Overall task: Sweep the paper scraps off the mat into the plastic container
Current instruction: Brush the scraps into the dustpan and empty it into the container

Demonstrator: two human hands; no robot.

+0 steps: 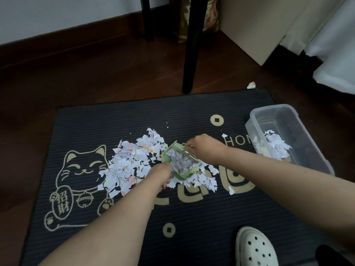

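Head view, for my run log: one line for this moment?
left hand: grips loaded dustpan | right hand: at its rim, grip unclear | container: some scraps | mat: many scraps

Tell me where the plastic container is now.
In the head view, the plastic container sits at the mat's right edge, right of the right hand and green dustpan, with paper scraps inside.

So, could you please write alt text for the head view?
A left hand and right hand grip a green scoop full of scraps amid a pile on a dark mat. A clear container to the right holds a few more.
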